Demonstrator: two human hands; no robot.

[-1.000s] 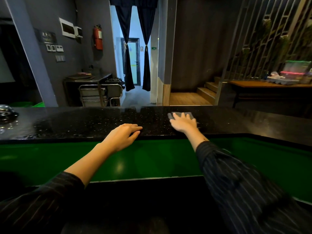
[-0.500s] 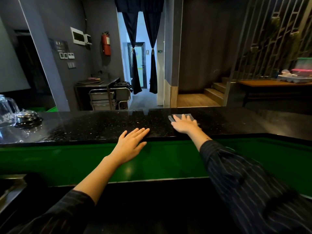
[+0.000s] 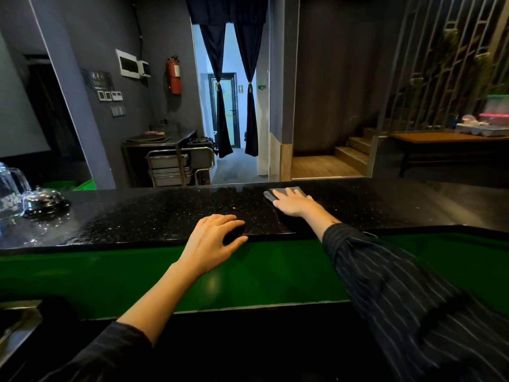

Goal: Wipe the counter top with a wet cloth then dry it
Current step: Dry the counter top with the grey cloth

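Note:
A black speckled counter top runs across the view, with a green panel below its near edge. My right hand lies flat, palm down, on a grey cloth near the counter's far edge; most of the cloth is hidden under the hand. My left hand rests on the counter's near edge with fingers spread and curled over the lip, holding nothing.
A glass pitcher and a metal service bell stand at the counter's left end, with water drops around them. Beyond the counter are a steel cart, a curtained doorway and steps. A wooden table stands far right.
The view has shifted left, bringing the pitcher and bell further in. My left hand's fingers have curled from flat onto the counter edge. My right hand stays pressed on the cloth.

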